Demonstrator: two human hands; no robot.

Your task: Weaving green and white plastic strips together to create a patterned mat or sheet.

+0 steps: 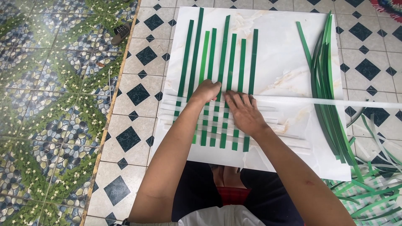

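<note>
My left hand (207, 91) and right hand (245, 113), fingers flat and unclenched, press the woven green strips (217, 54) and white strips (184, 109) mid-slab (284, 50); loose green strips (324, 83) lie along its right edge.

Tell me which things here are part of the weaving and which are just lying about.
In use: left hand and right hand pressing on the woven strips; upright green strips; long white strip; white board; spare green strips.

Lying about: shoe; loose strip tangle; red mat corner.
</note>
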